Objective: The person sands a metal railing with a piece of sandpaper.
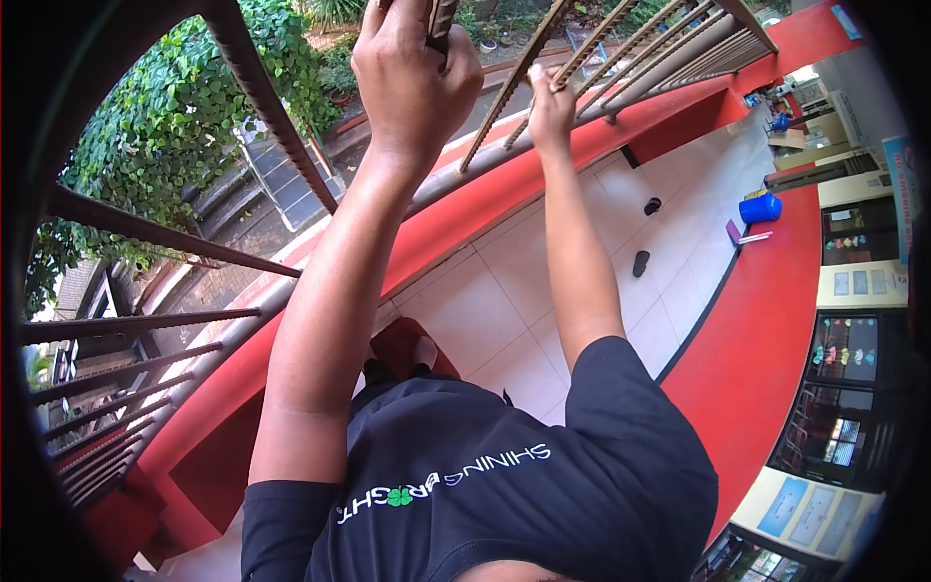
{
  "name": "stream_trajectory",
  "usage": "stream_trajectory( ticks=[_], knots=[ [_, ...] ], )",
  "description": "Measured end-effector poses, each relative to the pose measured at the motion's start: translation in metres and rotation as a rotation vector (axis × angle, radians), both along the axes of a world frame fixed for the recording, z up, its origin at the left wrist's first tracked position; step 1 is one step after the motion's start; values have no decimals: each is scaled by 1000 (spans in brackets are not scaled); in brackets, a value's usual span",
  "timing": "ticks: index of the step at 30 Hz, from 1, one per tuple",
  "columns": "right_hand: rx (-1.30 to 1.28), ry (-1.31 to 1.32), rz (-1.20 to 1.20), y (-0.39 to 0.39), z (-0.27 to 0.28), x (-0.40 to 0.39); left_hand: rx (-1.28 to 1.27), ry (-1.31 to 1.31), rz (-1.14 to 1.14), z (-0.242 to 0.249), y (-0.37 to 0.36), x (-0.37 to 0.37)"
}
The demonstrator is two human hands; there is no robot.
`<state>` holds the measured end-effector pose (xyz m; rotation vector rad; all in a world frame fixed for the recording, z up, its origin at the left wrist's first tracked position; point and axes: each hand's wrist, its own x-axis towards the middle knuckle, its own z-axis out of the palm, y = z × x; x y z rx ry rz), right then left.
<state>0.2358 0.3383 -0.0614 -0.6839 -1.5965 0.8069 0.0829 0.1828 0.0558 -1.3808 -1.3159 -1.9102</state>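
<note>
My left hand point(412, 82) is raised at the top of the view, its fingers wrapped round a dark ribbed metal bar point(442, 21) of a railing. To its right and farther off, my right hand point(553, 112) is closed on a thinner, rusty ribbed bar point(592, 53), with the thumb and fingers bent at the bar. Both arms reach forward and up from a black T-shirt with white lettering. More upright bars point(267, 102) fan out to the left of my left hand, above a grey round lower rail point(436, 189).
A red ledge point(490, 209) runs below the railing. My feet point(425, 351) are by a dark red block. Two dark slippers point(641, 263) lie on the pale tiled floor point(504, 281). A blue bucket point(760, 208) stands at right. Leafy plants point(165, 126) grow beyond the bars.
</note>
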Motion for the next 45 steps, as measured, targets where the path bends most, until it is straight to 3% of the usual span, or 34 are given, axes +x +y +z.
stream_trajectory(
  ticks=[3,6,7,8,10,14,15,18,20,22,24,25,28,30,32,35,39,41,45],
  knots=[
    [47,126,167,13,128,2,-2,-50,-26,0,1,1],
    [-41,263,457,34,181,11,-14,27,55,0,0,-1],
    [30,153,468,41,172,13,9,47,62,-1,1,-2],
    [-55,117,342,38,142,10,-1,44,66,-3,0,-2],
    [35,132,520,34,69,5,-45,80,111,-1,-2,-2],
    [-273,-7,353,11,-83,9,-16,45,34,-3,1,-3],
    [-351,-177,236,1,-88,15,-14,50,31,-2,0,-2],
    [-253,-123,96,12,-85,6,-28,53,108,-1,1,-2],
    [-188,55,35,3,-15,-4,71,53,47,-3,5,-2],
    [-15,106,-42,0,55,-9,4,36,72,-2,-2,0],
    [279,127,-9,14,90,-13,-51,26,102,-2,-1,0],
    [164,56,-167,24,84,-12,-29,42,119,-3,0,-1],
    [195,140,-126,2,23,-23,-23,35,117,-6,2,-1],
    [134,98,-94,4,-68,-19,-29,18,99,-4,2,-3],
    [-111,-109,-102,-7,-111,-6,-11,50,86,-3,1,-2],
    [-185,12,54,1,-103,-6,-13,3,40,-1,-1,-2],
    [-198,82,58,6,-70,0,-33,4,55,0,-2,0],
    [-182,-115,-90,6,-54,7,-16,22,80,0,-1,1],
    [-169,-170,-84,8,-84,21,-49,30,117,0,-4,1]
  ],
)
